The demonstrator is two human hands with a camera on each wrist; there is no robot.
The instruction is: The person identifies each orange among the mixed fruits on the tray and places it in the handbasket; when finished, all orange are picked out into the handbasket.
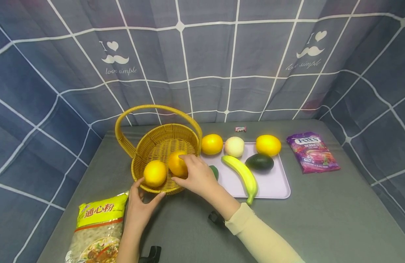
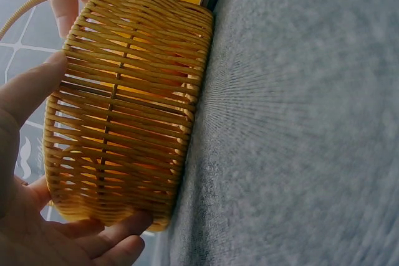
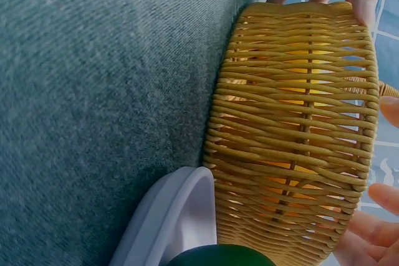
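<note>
Wicker basket (image 1: 156, 142) on the grey tabletop (image 1: 320, 215), left of the lilac tray (image 1: 274, 184) and just beside it. Basket is mustard-yellow, round, glossy woven strands with narrow gaps between them, braided rim, tall arched handle (image 1: 159, 106) standing up toward the back. Upright.

Two round fruits inside, both smooth and shiny: yellow-orange fruit (image 1: 155, 174) at the near left, deeper orange fruit (image 1: 178, 163) to its right, partly covered by fingers. Their colour shows through the weave in both wrist views.

Left hand (image 1: 140, 208) grips the basket at its near-left side, thumb at the rim, other fingers round the wall. Right hand (image 1: 197, 173) is loose over the near-right rim, thumb and fingers spread above the deeper orange fruit; curtain (image 3: 386, 166) visible between them in right wrist view. Cannot tell whether a fingertip touches the fruit.

On tray: yellow banana (image 1: 241, 175) with greenish stem end, dark green oval fruit (image 1: 259, 162), pale peach-like fruit (image 1: 234, 147) at the back. Purple FOX'S bag (image 1: 312, 152) right of tray.
</note>
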